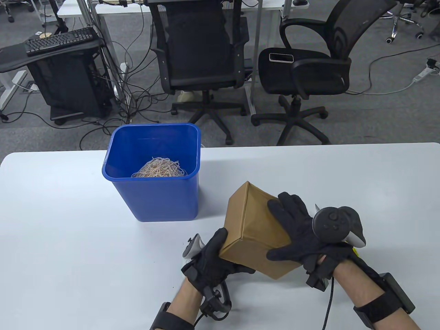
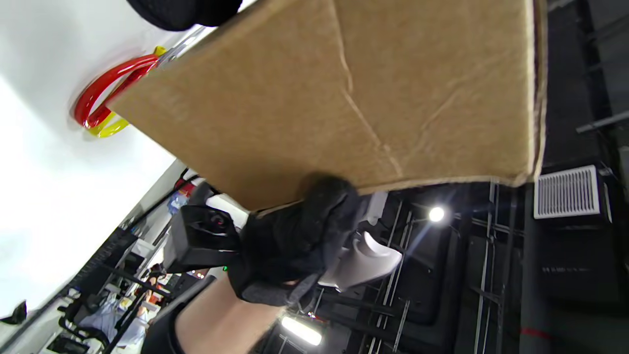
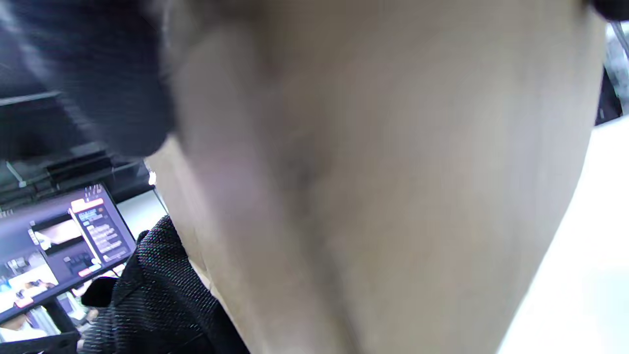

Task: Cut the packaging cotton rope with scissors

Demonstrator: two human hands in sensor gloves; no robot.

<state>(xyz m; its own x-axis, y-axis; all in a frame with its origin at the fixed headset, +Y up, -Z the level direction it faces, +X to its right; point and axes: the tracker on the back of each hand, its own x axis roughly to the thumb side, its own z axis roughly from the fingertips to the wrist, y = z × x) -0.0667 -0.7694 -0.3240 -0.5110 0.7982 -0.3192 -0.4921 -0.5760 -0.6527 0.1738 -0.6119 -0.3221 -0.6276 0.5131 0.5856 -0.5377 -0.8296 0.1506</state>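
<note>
Office floor with two black chairs (image 1: 202,51) and cable clutter sits behind the white desk (image 1: 68,213). Blue bin (image 1: 154,192) stands left of centre on the desk, toward its far edge, with a tangle of cotton rope (image 1: 158,168) inside. I see no rope on the box (image 1: 256,230) from any view. Box is cardboard, tilted, lifted off the desk near the front edge, right of centre. My left hand (image 1: 215,257) grips its lower left corner, thumb on the side face, fingers underneath. My right hand (image 1: 297,230) presses flat on the box's right face, fingers spread, thumb wrapped over the near edge. Left wrist view shows the box's underside filling most of the frame, with scissors (image 2: 105,96) lying on the desk beyond it: red and yellow handle loops visible, blades hidden by the box. Right wrist view is blurred, mostly cardboard close up.
</note>
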